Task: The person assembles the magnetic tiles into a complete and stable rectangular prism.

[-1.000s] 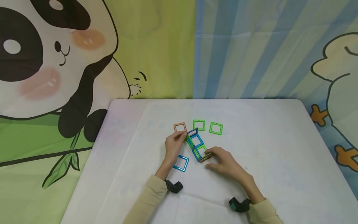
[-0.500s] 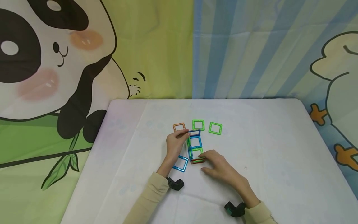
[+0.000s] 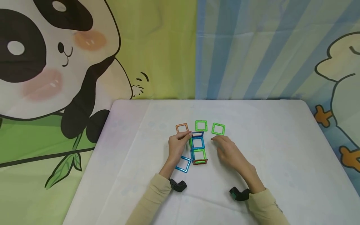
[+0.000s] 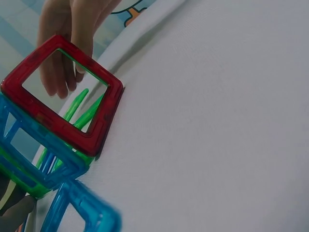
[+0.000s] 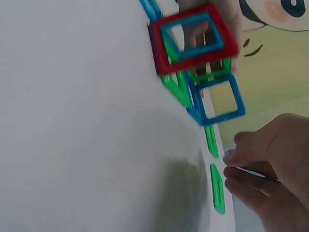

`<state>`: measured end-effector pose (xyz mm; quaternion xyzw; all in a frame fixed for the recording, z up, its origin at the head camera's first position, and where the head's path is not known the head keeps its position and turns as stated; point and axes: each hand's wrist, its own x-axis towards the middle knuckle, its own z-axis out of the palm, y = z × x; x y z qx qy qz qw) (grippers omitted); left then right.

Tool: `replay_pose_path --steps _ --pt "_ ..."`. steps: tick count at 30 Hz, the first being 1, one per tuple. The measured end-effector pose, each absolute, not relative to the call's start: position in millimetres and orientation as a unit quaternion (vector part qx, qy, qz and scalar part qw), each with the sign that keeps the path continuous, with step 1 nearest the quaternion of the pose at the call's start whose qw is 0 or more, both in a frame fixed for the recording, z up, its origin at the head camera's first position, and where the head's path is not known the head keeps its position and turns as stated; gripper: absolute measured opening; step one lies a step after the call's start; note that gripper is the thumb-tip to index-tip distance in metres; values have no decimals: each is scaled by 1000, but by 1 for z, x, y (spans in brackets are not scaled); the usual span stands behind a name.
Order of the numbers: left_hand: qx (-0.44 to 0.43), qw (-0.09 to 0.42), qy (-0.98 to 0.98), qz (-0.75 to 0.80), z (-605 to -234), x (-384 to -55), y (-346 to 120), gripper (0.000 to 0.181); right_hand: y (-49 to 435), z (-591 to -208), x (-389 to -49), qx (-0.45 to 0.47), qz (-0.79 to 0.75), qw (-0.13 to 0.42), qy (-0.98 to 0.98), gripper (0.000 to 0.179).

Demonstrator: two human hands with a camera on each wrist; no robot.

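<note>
Structure (image 3: 198,149) on the table (image 3: 275,150) stands walled on three sides, right side unwalled, four tiles (image 3: 218,124) loose around it; left hand (image 3: 177,146) pinches its far-left corner, right hand (image 3: 232,154), loosely bent, holds nothing.

Left hand (image 3: 177,147), right hand (image 3: 232,156) both bare. Beige left sleeve (image 3: 150,200); beige right sleeve (image 3: 265,204), small greyish mark. Black, bent left wrist camera (image 3: 178,186); right wrist camera (image 3: 239,194) likewise, greenish patch.
</note>
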<state>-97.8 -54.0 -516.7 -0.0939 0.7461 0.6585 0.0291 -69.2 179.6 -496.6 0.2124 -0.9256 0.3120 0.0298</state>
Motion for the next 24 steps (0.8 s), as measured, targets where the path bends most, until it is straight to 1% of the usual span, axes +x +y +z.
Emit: replay_pose_path --steps 8,16,21,24 --pt "-88 12 746 660 -518 -95 -53 27 186 -497 -98 177 274 39 -945 43" --pt "-90 9 745 661 -519 -95 -50 25 187 -504 -120 164 254 8 -953 54" --pt "-86 15 743 664 -519 -96 -51 25 187 -508 -127 157 249 -13 -956 55" --pt "-85 17 742 665 -519 -96 -53 26 186 -509 -129 160 249 -14 -955 52"
